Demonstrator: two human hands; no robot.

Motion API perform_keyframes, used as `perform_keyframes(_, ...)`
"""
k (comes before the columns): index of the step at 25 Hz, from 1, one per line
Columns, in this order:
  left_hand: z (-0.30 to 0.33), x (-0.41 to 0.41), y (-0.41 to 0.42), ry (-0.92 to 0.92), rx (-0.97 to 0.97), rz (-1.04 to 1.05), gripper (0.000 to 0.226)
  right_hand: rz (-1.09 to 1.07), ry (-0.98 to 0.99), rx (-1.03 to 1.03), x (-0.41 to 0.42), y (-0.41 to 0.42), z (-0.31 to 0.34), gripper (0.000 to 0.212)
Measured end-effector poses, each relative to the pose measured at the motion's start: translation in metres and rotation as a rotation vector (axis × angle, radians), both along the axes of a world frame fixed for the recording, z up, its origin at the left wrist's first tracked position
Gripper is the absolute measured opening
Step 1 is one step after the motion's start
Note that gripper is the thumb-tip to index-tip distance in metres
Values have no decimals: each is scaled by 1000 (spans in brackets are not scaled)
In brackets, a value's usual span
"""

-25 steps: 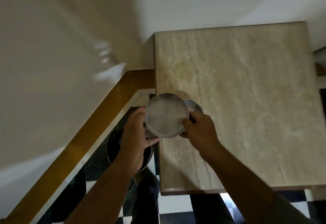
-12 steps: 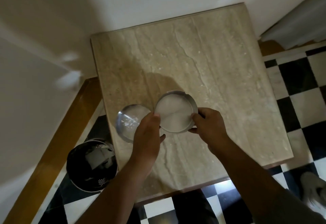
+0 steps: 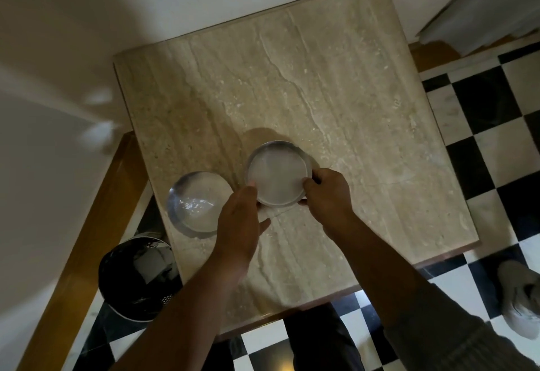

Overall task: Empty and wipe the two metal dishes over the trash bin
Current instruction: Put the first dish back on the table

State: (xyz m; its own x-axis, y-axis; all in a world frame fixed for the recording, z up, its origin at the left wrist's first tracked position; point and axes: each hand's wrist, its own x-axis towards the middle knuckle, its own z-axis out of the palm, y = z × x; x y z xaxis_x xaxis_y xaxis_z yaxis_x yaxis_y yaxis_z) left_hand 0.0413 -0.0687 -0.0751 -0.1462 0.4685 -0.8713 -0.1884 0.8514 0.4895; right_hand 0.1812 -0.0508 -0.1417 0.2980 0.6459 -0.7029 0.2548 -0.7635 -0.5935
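Two round metal dishes are over the marble table (image 3: 350, 107). The left metal dish (image 3: 195, 204) rests near the table's left edge, shiny inside, with nothing holding it. The right metal dish (image 3: 277, 173) is held between both hands just above or on the tabletop; I cannot tell which. My left hand (image 3: 239, 224) has its fingertips on that dish's left rim. My right hand (image 3: 327, 195) pinches its right rim. The black trash bin (image 3: 137, 277) stands on the floor below the table's left edge, left of my left forearm.
A white wall and a wooden skirting (image 3: 87, 239) run along the left. Black-and-white checkered floor (image 3: 482, 151) lies to the right and in front of the table. A shoe (image 3: 520, 297) shows at the lower right.
Both hands have carried the held dish from beside the bin rightward onto the table area. The second dish now sits uncovered to its left. The view has swung right.
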Motion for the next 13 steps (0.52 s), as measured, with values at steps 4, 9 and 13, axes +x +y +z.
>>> perform_keyframes(4,-4,-5,-2,1,-23,3,36,19,-41,-9,-5,-2,-3,19)
perform_keyframes(9,-5,-18,-8,-22,10,-33,41,-110,38,-17,-22,-30,5,23)
perform_keyframes(13,1,-28,-21,-11,30,-37,34,-200,62,-77,-55,-68,7,34)
